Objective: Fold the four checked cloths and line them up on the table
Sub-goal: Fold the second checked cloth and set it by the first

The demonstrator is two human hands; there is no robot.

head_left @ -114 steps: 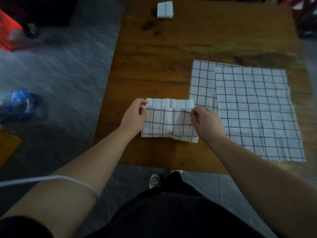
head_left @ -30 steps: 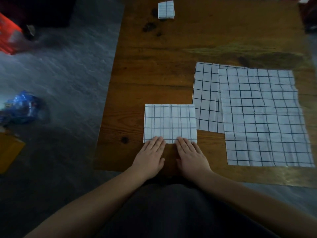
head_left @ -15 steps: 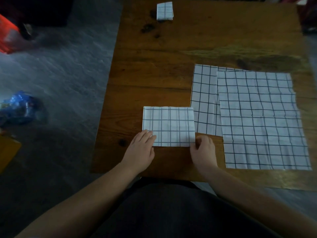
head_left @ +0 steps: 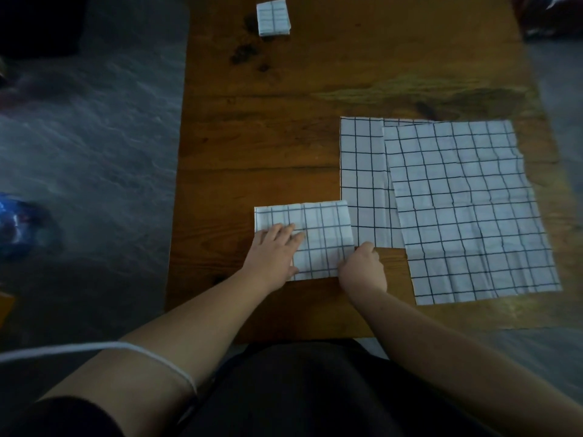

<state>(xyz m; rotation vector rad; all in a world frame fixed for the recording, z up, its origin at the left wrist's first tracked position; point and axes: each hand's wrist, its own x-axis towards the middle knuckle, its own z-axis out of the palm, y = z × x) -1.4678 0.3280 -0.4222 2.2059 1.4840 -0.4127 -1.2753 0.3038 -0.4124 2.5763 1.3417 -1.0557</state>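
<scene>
Changes observed:
- Half-folded cloth (head_left: 321, 234): top layer, held up mid-fold 3.8 s ago, now down flat; cloth forms closed square.
- Left hand (head_left: 274, 250): pinching far fold edge 3.8 s ago; flat at near edge 1 s ago; now moved up onto cloth's left half, fingers straight, pressing down.
- Right hand (head_left: 362, 269): flat beside left hand 1 s ago; now shifted to cloth's near right corner, fingers curled round right edge.

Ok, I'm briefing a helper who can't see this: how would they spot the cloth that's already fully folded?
Start at the wooden table and go to its far end, left side. The folded cloth lies there alone, a small thick packet, by far the smallest checked cloth.
</scene>
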